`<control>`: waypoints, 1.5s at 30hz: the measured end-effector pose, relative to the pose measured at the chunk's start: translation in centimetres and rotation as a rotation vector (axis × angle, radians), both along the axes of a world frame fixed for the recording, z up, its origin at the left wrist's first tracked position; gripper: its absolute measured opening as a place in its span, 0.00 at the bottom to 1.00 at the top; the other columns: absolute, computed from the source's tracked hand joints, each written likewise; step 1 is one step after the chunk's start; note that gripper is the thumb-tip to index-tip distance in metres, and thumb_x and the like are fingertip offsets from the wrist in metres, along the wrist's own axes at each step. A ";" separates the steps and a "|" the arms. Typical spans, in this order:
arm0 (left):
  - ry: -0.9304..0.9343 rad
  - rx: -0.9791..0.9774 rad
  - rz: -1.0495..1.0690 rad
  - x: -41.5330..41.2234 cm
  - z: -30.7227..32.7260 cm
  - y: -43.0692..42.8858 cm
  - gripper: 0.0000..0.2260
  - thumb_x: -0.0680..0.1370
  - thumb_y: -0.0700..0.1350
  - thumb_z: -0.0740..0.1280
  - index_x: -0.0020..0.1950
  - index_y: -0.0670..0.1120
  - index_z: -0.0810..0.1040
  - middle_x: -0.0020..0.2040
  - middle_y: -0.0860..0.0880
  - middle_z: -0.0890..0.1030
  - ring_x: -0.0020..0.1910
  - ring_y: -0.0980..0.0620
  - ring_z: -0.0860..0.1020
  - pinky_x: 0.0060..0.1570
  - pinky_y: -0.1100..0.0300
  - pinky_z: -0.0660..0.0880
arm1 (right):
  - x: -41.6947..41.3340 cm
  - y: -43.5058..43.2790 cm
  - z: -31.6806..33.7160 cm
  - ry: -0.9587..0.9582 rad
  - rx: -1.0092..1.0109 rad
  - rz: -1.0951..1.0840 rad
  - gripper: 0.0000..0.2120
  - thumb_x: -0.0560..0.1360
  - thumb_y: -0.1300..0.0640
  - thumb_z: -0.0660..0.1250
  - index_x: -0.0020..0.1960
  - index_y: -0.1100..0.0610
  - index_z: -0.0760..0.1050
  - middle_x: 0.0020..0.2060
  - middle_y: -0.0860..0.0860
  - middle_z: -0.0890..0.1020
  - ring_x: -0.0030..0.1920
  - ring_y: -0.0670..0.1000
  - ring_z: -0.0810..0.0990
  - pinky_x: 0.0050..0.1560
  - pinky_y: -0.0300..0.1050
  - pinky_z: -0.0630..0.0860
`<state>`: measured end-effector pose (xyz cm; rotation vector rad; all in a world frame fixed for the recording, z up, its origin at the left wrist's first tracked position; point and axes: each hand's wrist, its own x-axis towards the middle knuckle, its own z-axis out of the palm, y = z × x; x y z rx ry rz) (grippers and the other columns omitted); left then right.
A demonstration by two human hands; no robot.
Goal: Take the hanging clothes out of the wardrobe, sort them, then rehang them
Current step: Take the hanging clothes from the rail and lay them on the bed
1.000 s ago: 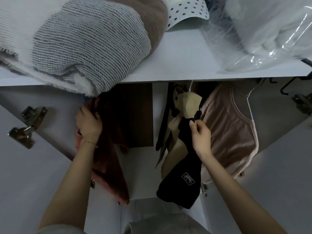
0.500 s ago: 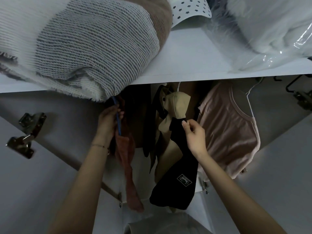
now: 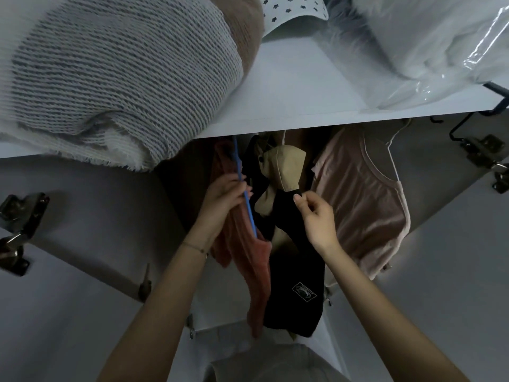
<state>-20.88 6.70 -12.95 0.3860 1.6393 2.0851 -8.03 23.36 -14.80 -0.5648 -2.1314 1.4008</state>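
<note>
Since the left hand (image 3: 223, 197) carried its gripped hanger (image 3: 249, 213), red garment (image 3: 259, 266) attached, rightward under the shelf (image 3: 303, 92), it adjoins the black garment (image 3: 294, 271) pinched by the right hand (image 3: 316, 219); rehanging seemingly underway.

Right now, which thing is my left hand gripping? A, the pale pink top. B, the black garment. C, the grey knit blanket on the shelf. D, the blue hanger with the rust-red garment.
D: the left hand curls its fingers round the blue hanger against the rust-red garment; the right hand pinches the black garment, and the pale pink top hangs untouched.
</note>
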 end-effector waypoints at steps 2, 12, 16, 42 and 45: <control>-0.005 -0.032 -0.077 1.1 -0.8 1.4 0.06 0.80 0.37 0.65 0.53 0.46 0.78 0.45 0.50 0.84 0.46 0.54 0.84 0.44 0.65 0.78 | 0.4 0.4 0.0 0.000 0.011 -0.005 0.18 0.81 0.57 0.63 0.36 0.62 0.64 0.29 0.52 0.65 0.31 0.45 0.64 0.33 0.40 0.61; -0.018 -0.197 -0.296 5.9 -2.8 8.9 0.07 0.76 0.36 0.70 0.53 0.42 0.76 0.50 0.45 0.81 0.55 0.45 0.80 0.51 0.60 0.78 | 6.8 2.2 -1.3 -0.099 0.021 -0.118 0.17 0.80 0.55 0.64 0.35 0.58 0.66 0.30 0.48 0.66 0.33 0.43 0.65 0.37 0.44 0.63; 0.053 -0.226 -0.368 9.1 -2.7 11.3 0.06 0.74 0.34 0.72 0.48 0.39 0.77 0.44 0.42 0.82 0.47 0.48 0.80 0.50 0.55 0.76 | 11.1 2.6 -1.3 -0.169 0.089 -0.211 0.17 0.80 0.55 0.64 0.34 0.53 0.64 0.28 0.45 0.66 0.31 0.42 0.65 0.35 0.38 0.63; 0.351 -0.068 -1.209 48.8 -3.4 4.1 0.05 0.78 0.40 0.69 0.48 0.50 0.81 0.43 0.48 0.86 0.44 0.53 0.85 0.45 0.64 0.79 | 52.4 -18.4 -0.2 -0.257 -0.060 -1.036 0.07 0.69 0.62 0.71 0.37 0.63 0.74 0.29 0.58 0.77 0.29 0.44 0.69 0.31 0.39 0.65; 0.600 -0.048 -1.230 53.0 -4.2 3.4 0.03 0.78 0.45 0.69 0.49 0.52 0.80 0.43 0.50 0.85 0.39 0.57 0.84 0.39 0.66 0.78 | 57.0 -21.0 -0.2 -0.262 -0.065 -1.132 0.07 0.69 0.62 0.71 0.37 0.62 0.74 0.28 0.56 0.76 0.28 0.43 0.68 0.30 0.37 0.64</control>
